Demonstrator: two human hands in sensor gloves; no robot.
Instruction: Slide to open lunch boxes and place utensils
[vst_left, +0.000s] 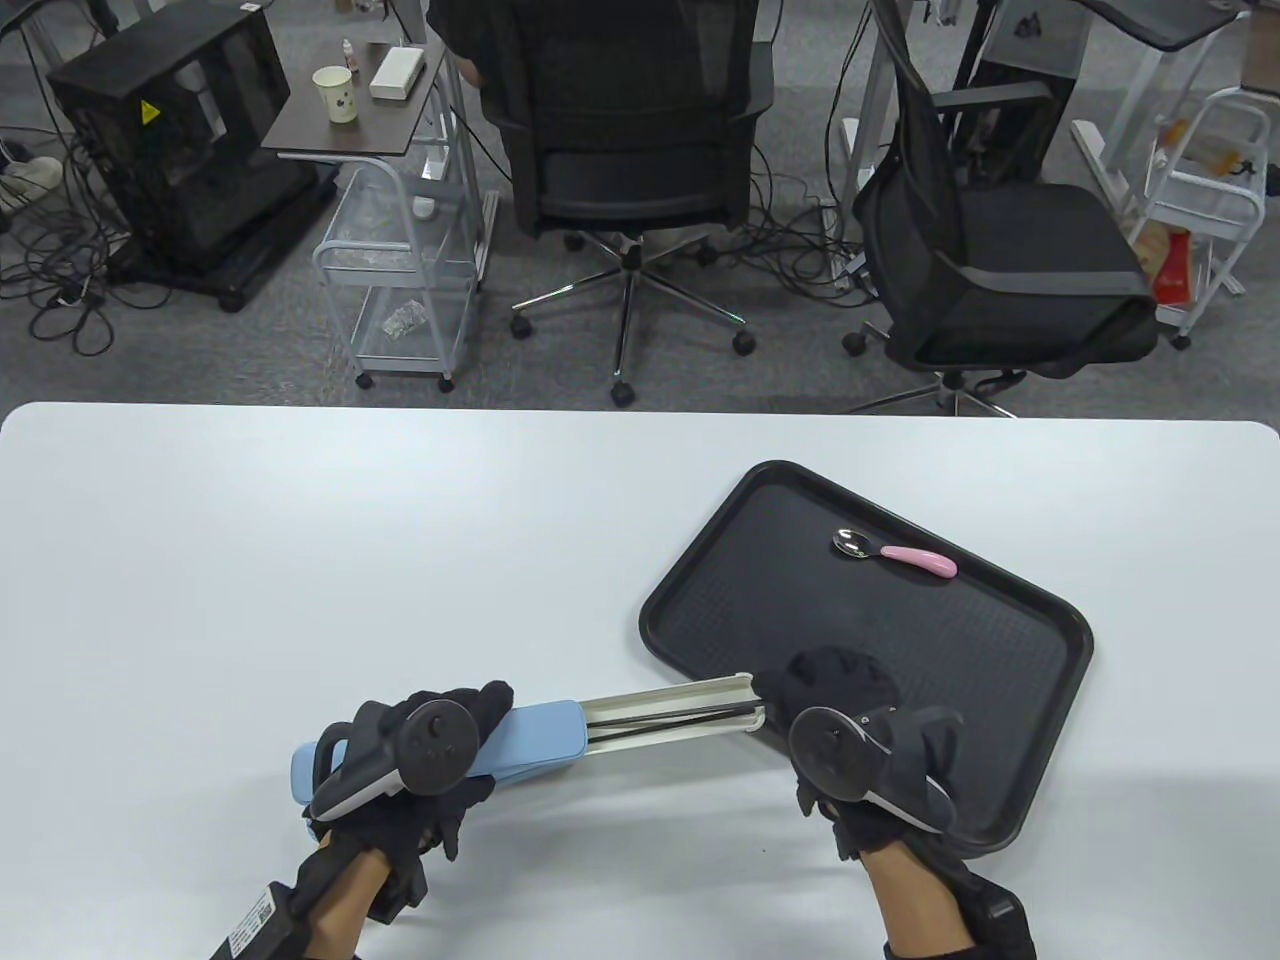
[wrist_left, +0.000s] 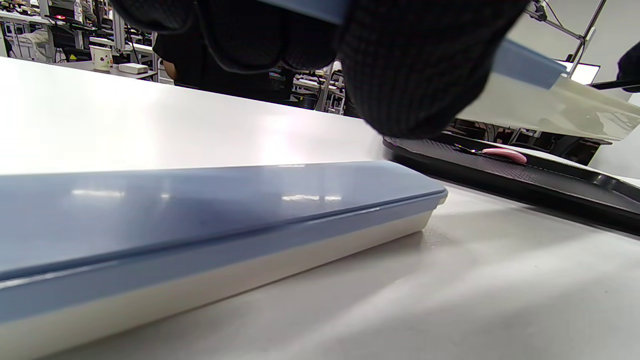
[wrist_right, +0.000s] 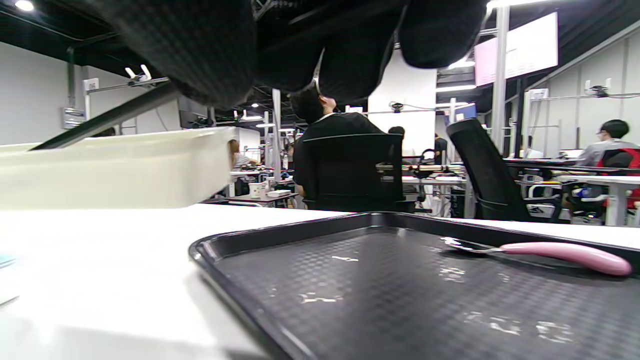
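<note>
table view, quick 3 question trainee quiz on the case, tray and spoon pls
1. True or false: the spoon lies on the tray.
2. Which hand grips the blue lid? A) left hand B) right hand
3. Fill in: the white drawer is slid out toward the ____.

Key: 1 true. 2 A. 3 tray; the right hand's fingers are at its far end, where black chopsticks lie inside.

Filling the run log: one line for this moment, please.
left hand holds blue lid | right hand lifting chopsticks | spoon on tray
</note>
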